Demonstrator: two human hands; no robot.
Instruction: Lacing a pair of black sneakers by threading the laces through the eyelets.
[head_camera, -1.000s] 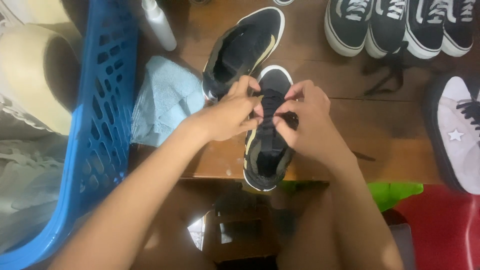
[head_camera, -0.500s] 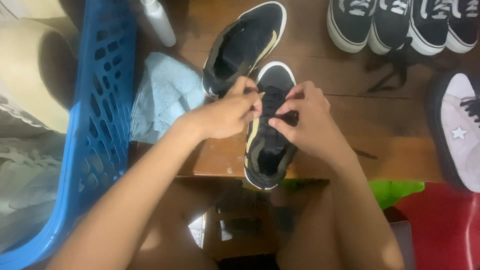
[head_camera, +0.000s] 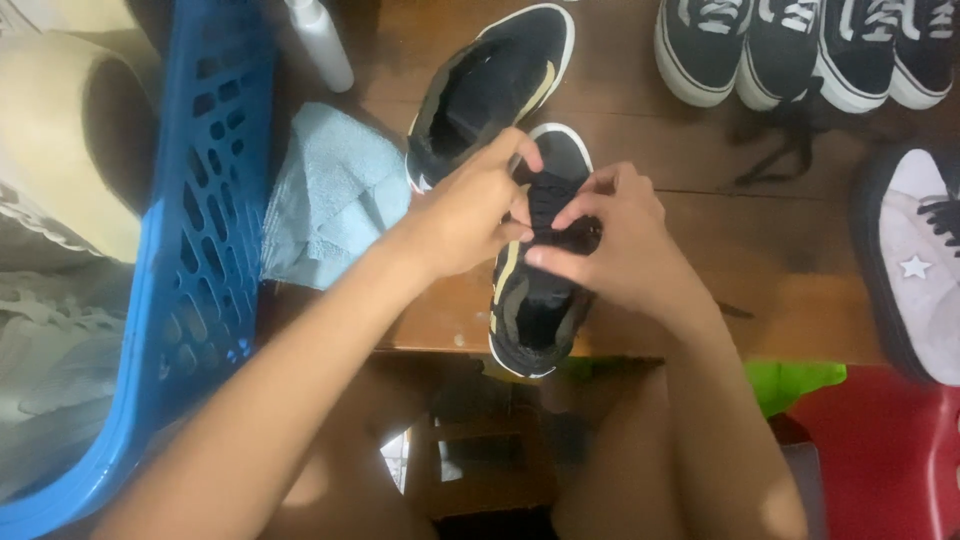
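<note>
A black sneaker with a tan side stripe and white sole (head_camera: 535, 310) lies on the wooden table (head_camera: 700, 190), heel toward me. Both hands are over its lacing. My left hand (head_camera: 470, 210) pinches the black lace (head_camera: 552, 205) from the left. My right hand (head_camera: 615, 245) pinches the same lace from the right, fingertips nearly touching the left ones. The matching sneaker (head_camera: 490, 90) lies just beyond, laceless and open.
A light blue cloth (head_camera: 335, 195) lies left of the shoes, beside a blue plastic basket (head_camera: 190, 280). A white bottle (head_camera: 320, 40) stands at the back. Several black-and-white sneakers (head_camera: 790, 50) line the far right; a loose black lace (head_camera: 790, 140) and a pale high-top (head_camera: 915, 260) are nearby.
Both hands have stayed on the lace of the near sneaker, with small finger shifts as they work it. The shoe has hardly moved.
</note>
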